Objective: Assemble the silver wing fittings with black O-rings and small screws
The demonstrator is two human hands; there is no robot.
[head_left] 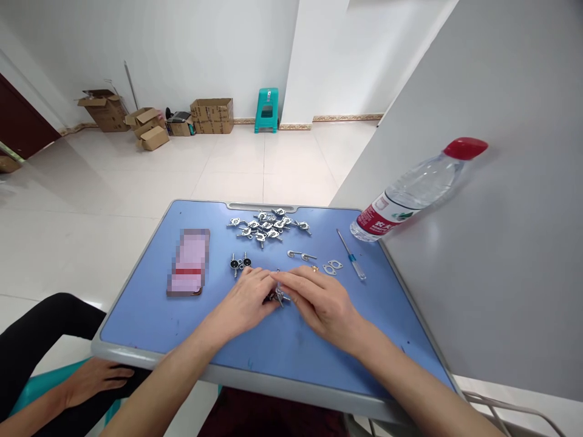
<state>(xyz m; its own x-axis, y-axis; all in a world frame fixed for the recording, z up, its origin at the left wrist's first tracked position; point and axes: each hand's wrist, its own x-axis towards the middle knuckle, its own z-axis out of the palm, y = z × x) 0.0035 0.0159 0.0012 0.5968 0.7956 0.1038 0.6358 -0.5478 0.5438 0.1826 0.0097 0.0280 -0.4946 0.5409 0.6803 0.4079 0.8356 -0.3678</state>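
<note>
My left hand [248,298] is closed around a small metal valve-like fitting [279,296], pressed low over the blue table. My right hand [325,300] meets it there, thumb and fingers pinched together over the fitting. Whatever sits between those fingertips is hidden. Just beyond my left hand stand two similar fittings with black round insides [234,264]. Past my right fingers lie two metal pieces with stems [301,255]. Two flat oval plates with holes [330,269] rest to the right of these. Farther back is a pile of shiny metal fittings [268,226].
A phone [189,264], blurred out, lies on the left of the blue table [146,303]. On the right are a blue-handled screwdriver [353,258] and a red-capped water bottle [410,194] by a grey panel. Another person's hand [98,383] rests at lower left.
</note>
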